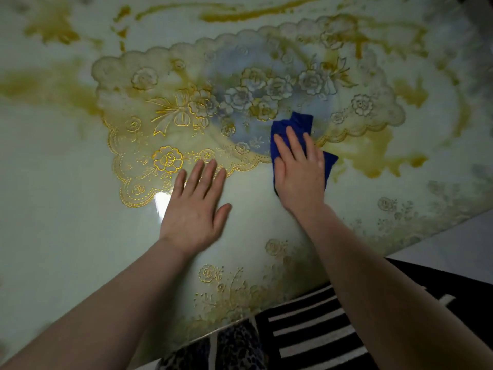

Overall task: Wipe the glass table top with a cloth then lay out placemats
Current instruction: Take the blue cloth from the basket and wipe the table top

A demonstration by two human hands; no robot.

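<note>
Head view: the right hand [298,172] lies flat, fingers straight and together, pressing the blue cloth [301,124] onto the mat [149,108] and the table [53,209]. For a clean wipe, I judge it best to keep the palm flat and sweep in overlapping strokes while the mat is pinned. The left hand [194,206], fingers spread, rests on the glass with fingertips on the mat's near edge. The cloth shows at 12 o'clock of the right hand; the left hand sits at its 8 o'clock.
</note>
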